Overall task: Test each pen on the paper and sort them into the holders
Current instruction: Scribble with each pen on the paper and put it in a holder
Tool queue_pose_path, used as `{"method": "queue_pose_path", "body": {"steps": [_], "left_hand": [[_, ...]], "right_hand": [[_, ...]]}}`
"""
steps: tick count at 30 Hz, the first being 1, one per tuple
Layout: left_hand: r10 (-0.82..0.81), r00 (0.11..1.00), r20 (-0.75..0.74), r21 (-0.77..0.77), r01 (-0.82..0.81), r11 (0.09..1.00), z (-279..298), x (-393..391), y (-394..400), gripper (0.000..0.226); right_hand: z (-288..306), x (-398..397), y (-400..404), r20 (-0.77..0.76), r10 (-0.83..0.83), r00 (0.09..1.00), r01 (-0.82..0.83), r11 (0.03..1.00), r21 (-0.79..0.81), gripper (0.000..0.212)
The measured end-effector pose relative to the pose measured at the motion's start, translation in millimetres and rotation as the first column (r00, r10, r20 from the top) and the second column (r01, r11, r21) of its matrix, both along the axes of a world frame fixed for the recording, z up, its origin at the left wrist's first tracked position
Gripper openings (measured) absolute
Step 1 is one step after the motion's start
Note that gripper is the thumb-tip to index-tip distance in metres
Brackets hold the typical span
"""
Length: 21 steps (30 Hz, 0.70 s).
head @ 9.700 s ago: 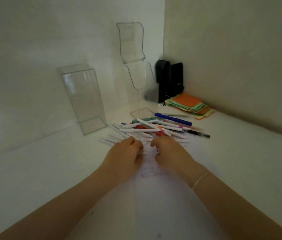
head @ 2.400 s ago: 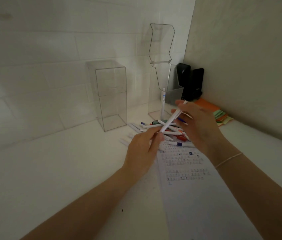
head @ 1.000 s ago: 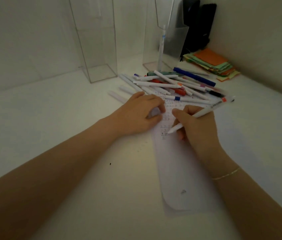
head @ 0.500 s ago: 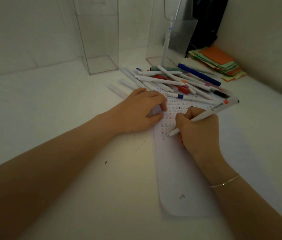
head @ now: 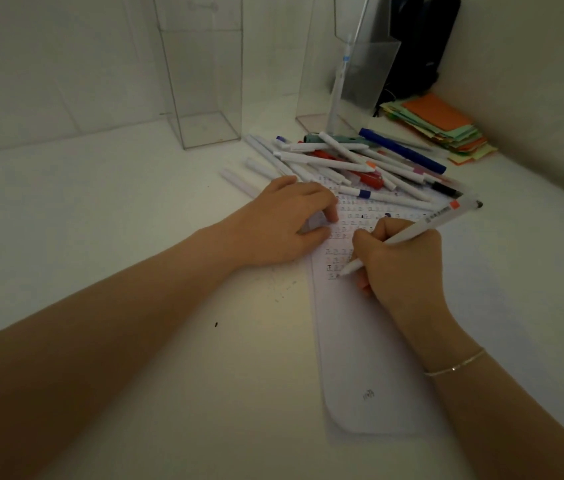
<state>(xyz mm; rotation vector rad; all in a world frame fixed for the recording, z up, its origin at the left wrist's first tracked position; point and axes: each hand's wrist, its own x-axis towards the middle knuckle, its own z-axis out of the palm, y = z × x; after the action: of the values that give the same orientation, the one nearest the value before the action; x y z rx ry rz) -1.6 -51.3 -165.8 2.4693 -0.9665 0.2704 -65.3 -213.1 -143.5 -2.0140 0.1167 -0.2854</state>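
Note:
My right hand (head: 401, 268) grips a white pen with an orange band (head: 436, 220), its tip touching the paper (head: 370, 341) beside rows of small marks. My left hand (head: 284, 226) rests on the paper's left edge with fingers curled down onto it. A pile of pens (head: 349, 161), mostly white with some red, blue and teal, lies at the paper's far end. Two clear holders stand behind: the left holder (head: 204, 81) looks empty, and the right holder (head: 353, 64) has one white pen (head: 339, 81) standing in it.
A stack of orange, green and yellow notes (head: 443, 129) lies at the back right by the wall. A black object (head: 419, 46) stands behind the right holder. The white tabletop (head: 100, 220) spreads to the left.
Over the last second the view shifted slightly closer. The pen in my right hand stays on the paper, its tip moving a little near the lowest row of marks. My left hand keeps its place.

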Motion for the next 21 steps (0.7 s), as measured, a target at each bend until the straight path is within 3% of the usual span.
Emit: {"method": "queue_pose_path", "body": {"steps": [5,9,11,14,17,21], "left_hand": [[0.011,1.0,0.01,0.014,-0.011,1.0,2.4,-2.3,-0.6,0.029],[-0.012,0.991,0.132,0.049,0.005,0.999,8.1,-8.2,-1.2,0.03],[-0.072,0.979,0.19,-0.021,0.077,0.997,15.4,-12.5,-4.7,0.029],[-0.141,0.986,0.084,-0.126,0.151,0.98,22.4,-20.5,-13.2,0.035],[-0.139,0.987,0.075,-0.094,0.146,0.985,16.7,-24.4,-16.7,0.036],[-0.129,0.992,-0.004,-0.23,0.124,0.965,16.7,-22.2,-18.1,0.021]], "right_hand": [[-1.6,0.8,0.4,0.011,-0.006,1.0,0.006,1.0,0.01,0.026],[-3.6,2.7,-0.7,0.042,-0.018,0.999,0.018,1.0,-0.013,0.035],[-2.0,1.8,-3.7,0.019,-0.004,1.0,0.002,0.998,0.062,0.03],[4.1,0.4,-9.3,0.0,-0.012,1.0,0.011,0.97,0.241,0.028],[9.8,0.1,-6.5,0.038,-0.017,0.999,0.007,0.968,0.252,0.027],[19.9,-3.4,-0.2,0.218,-0.081,0.973,0.006,0.946,0.325,0.043]]}}
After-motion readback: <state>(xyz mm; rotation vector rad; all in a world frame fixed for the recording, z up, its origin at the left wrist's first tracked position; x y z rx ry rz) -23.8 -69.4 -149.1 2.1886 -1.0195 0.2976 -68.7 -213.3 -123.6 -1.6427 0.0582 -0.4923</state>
